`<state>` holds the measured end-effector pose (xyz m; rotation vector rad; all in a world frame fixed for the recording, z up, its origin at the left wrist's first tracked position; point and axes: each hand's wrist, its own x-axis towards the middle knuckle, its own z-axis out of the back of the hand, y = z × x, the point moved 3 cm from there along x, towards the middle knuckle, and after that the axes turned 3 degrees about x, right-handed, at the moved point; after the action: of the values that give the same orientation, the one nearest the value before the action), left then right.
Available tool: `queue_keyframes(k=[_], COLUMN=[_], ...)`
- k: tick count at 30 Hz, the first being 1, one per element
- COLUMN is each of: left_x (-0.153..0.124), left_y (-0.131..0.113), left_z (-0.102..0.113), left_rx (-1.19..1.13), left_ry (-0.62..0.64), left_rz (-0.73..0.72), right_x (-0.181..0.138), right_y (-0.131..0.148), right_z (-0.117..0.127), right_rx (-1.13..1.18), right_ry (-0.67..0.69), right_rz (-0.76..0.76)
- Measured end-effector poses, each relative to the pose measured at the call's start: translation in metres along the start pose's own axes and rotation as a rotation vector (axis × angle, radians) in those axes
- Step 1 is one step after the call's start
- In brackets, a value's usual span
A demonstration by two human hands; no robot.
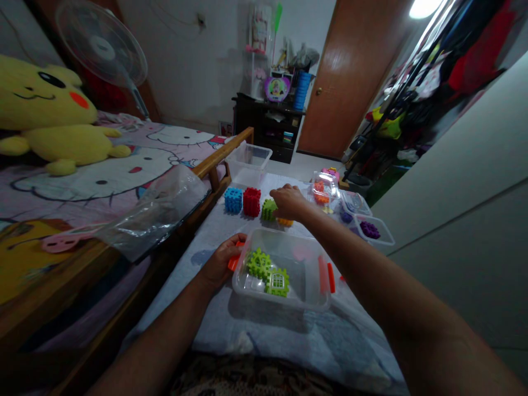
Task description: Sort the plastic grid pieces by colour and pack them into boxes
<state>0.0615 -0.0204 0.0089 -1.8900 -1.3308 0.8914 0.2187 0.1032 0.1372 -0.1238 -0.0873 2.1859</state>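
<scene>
My left hand (225, 258) is closed on the orange handle (235, 257) at the left end of a clear plastic box (295, 245). Two green interlocking blocks (277, 281) lie inside it, toward the left, one with a window grid. Beyond the box, my right hand (289, 201) is over a stack of green blocks (269, 210), its fingers bent and together; whether they grip a piece is hidden. Orange blocks (284, 221) show partly below that hand. To the left stand a red stack (251, 202) and a blue stack (233, 200).
Small clear containers with orange blocks (320, 192) and purple blocks (370, 229) sit at the right. An open clear bin (249, 159) stands at the far left corner. A wooden bed rail (223, 151) runs along the left, with a plastic bag (160, 209) over it.
</scene>
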Motion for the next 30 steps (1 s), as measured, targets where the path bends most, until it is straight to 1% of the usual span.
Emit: queue_keyframes(k=[4,9,11,14,17,23,27,30], left_x=[-0.001,-0.001,-0.001,-0.001,-0.001,-0.002,-0.001,-0.001], left_y=[-0.001,-0.002,-0.001,0.000,0.000,-0.002,-0.002,-0.002], left_z=[-0.001,-0.002,-0.002,-0.001,-0.001,-0.001,-0.002,-0.002], left_rx=[0.008,0.012,0.010,0.000,0.004,0.011,0.016,0.021], left_ry=[0.003,0.005,0.002,-0.007,-0.003,0.001,-0.004,0.002], left_rz=[0.002,0.002,0.007,0.011,0.007,0.011,0.004,-0.002], right_x=[0.020,0.039,0.043,0.045,0.044,0.041,0.039,0.037], right_y=[0.001,0.002,0.002,0.003,0.004,0.005,0.006,0.007], right_z=[-0.014,-0.034,-0.040,-0.046,-0.048,-0.046,-0.040,-0.031], right_rx=[-0.049,-0.022,-0.012,0.003,0.017,0.026,0.030,0.024], right_ry=[0.049,0.133,0.134,0.086,0.048,0.040,0.027,0.017], right_rz=[-0.052,-0.083,-0.090,-0.101,-0.111,-0.114,-0.112,-0.112])
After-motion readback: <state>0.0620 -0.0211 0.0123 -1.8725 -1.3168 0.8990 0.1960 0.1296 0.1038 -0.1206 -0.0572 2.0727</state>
